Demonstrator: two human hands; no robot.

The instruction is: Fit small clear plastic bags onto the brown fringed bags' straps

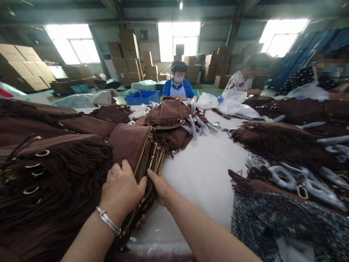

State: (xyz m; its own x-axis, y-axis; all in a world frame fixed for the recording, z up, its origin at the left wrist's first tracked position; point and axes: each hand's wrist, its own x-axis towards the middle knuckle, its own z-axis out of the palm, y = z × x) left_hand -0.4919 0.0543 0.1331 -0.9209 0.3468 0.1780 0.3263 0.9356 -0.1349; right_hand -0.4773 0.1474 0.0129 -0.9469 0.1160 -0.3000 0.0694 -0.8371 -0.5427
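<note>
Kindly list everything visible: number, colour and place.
Table: one, white, centre
Bags: many, brown, piled on table
Wrapped strips: several, whitish, centre and right
Plastic sheets: several, whitish, far side
Bins: at least one, blue, far side
Patterned cloth: one, black and white, lower right
Boxes: many, brown, background
Large windows: three, white, background
Panels: several, blue, right background
People: three, blue, white and black clothes, across and right
Bracelet: one, silver, left wrist
Left hand: one, bare, on stacked bags
Right hand: one, bare, at bag edges
</note>
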